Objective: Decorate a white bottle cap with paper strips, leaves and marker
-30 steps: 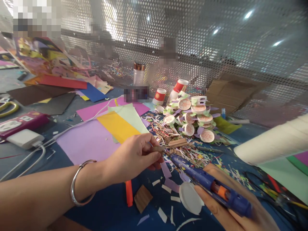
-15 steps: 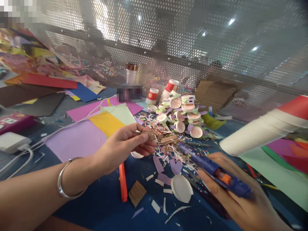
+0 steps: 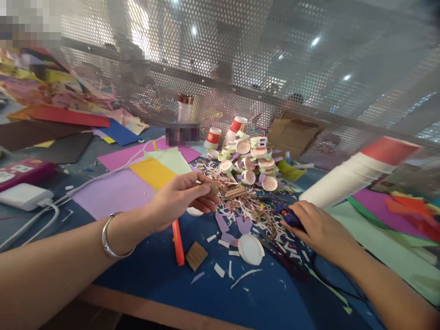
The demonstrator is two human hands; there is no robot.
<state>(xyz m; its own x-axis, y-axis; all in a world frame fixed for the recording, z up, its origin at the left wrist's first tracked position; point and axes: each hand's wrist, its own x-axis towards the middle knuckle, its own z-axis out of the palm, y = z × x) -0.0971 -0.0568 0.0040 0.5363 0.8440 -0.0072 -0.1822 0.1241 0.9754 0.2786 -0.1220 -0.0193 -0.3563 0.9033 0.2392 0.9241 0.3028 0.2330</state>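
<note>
My left hand, with a silver bangle on its wrist, pinches a small piece of brown cardboard. On the right, my right hand is closed around a blue glue gun, low over the table beside the scraps; its front end is hard to make out. Between the hands lies a heap of paper and cardboard scraps. A white paper disc, a cardboard square and an orange-red marker-like stick lie nearer me.
Behind the scraps is a pile of small round paper pieces with paper cups. A long stack of cups lies at right. Coloured sheets, a white charger and cables are at left. A perforated metal screen stands behind.
My right hand with the glue gun has moved away from me, lower towards the table. My left hand keeps its cardboard. The view has shifted slightly, showing the table's front edge.
</note>
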